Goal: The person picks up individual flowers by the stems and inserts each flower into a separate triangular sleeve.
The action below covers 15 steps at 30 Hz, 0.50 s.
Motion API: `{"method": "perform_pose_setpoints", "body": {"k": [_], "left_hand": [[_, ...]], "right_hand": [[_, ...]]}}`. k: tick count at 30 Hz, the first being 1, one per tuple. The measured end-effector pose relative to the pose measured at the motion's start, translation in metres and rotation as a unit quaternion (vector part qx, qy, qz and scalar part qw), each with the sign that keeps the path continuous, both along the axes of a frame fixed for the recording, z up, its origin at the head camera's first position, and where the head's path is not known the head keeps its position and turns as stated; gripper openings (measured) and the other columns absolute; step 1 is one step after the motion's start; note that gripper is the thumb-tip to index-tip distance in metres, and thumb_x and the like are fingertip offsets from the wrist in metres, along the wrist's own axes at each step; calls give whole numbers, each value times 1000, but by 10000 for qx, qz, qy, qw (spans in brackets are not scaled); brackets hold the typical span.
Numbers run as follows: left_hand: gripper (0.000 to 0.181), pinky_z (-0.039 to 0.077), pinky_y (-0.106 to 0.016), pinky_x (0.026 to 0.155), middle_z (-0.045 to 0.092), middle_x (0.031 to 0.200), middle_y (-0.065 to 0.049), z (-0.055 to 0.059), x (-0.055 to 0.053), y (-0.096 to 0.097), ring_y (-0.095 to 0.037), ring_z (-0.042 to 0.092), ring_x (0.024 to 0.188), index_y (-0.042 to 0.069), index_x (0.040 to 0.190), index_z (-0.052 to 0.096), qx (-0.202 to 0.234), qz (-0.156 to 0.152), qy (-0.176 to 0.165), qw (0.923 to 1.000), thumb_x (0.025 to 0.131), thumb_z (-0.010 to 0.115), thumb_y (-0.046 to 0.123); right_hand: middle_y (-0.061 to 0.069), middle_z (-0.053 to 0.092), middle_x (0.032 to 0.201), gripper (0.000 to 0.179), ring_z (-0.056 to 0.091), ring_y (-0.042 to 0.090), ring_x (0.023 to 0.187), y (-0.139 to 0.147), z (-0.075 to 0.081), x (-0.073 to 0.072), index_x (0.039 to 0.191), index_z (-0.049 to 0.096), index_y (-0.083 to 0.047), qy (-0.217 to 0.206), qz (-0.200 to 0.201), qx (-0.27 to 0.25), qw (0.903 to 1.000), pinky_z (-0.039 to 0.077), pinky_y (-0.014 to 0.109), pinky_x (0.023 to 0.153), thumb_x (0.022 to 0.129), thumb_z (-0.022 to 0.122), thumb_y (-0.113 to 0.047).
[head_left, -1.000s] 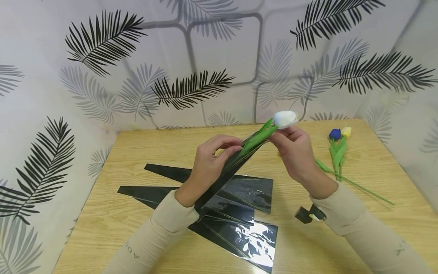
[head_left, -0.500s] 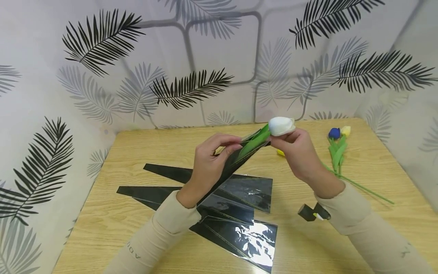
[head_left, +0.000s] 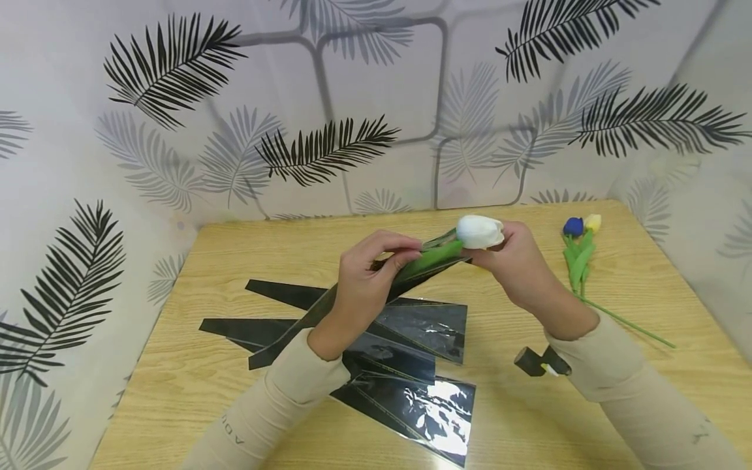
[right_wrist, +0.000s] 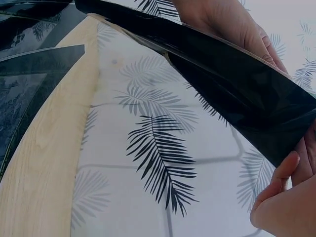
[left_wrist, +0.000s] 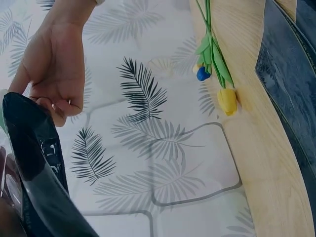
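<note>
In the head view my left hand pinches the upper edge of a black flower sleeve. A white artificial tulip sits in that sleeve, its head at the mouth and part of a green leaf showing. My right hand is beside the tulip's head, its fingers gripping the sleeve's mouth edge. In the right wrist view the held sleeve spans between my left hand and my right hand. The tulip's stem is hidden inside.
Several more black sleeves lie overlapping on the wooden table. Blue and yellow tulips lie at the back right. A yellow tulip shows in the left wrist view. Dark small blocks are by my right sleeve.
The white tulip has slid down and left, deeper into the sleeve, with my right hand following. The sleeve has tilted flatter, and its narrow end now shows left of my left wrist.
</note>
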<state>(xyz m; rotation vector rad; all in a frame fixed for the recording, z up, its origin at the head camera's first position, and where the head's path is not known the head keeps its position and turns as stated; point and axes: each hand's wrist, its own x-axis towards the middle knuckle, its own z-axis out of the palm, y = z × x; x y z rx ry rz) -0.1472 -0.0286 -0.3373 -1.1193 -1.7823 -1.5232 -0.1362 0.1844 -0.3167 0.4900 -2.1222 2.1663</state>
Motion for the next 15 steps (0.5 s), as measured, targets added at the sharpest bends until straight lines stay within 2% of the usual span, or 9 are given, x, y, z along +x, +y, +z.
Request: {"method": "perform_pose_setpoints", "body": {"k": [8, 12, 15], "left_hand": [[18, 53, -31, 74, 66, 97, -9, -5, 0, 2, -17, 64, 88, -1, 100, 66, 36, -31, -375, 9993, 82, 65, -3], [17, 53, -30, 69, 66, 98, -9, -6, 1, 4, -17, 64, 88, -1, 100, 66, 171, -21, -484, 9987, 83, 65, -3], [17, 51, -29, 65, 66, 97, -9, -6, 2, 6, -19, 64, 87, -1, 99, 66, 345, -86, -570, 9977, 83, 65, -4]], "right_hand": [[-2, 68, 93, 37, 61, 10, 87, -1, -1, 2, 94, 70, -17, 530, 28, -306, 9981, 51, 21, 72, 80, 61, 15], [-5, 68, 91, 27, 62, 10, 86, -1, 2, 4, 96, 69, -4, 856, -174, 350, 9956, 52, 21, 72, 77, 63, 15], [-8, 67, 90, 21, 60, 9, 85, 0, 2, 5, 98, 65, 8, 1024, -367, 946, 9896, 52, 21, 70, 77, 65, 12]]}}
